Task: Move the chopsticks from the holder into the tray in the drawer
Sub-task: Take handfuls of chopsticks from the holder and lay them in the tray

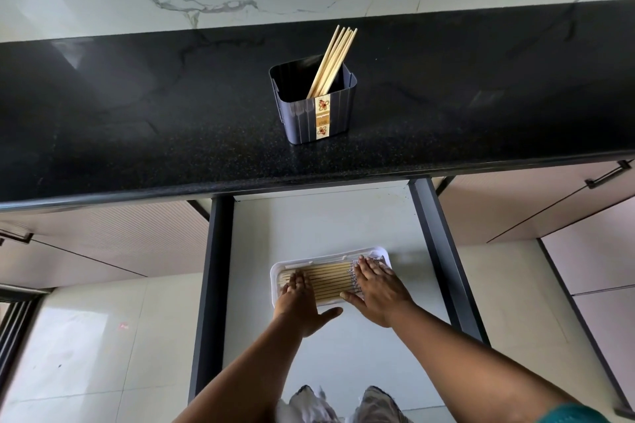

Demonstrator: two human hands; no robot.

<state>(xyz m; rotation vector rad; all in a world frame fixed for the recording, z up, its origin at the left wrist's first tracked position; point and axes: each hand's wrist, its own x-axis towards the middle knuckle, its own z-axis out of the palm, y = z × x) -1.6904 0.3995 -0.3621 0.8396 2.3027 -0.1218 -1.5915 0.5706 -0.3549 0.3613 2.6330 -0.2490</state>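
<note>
Both hands, left hand point(298, 292) and right hand point(374, 285), press flat with fingers straight on chopsticks lying in the white tray point(383, 252) in the open drawer point(309, 216), levelling them; next (likely) reach for the remaining chopsticks point(335, 55) in the dark holder point(299, 124) on the desk point(137, 130).

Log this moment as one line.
left hand: flat on tray chopsticks | right hand: flat on same | tray: in drawer | holder: chopsticks remain
</note>
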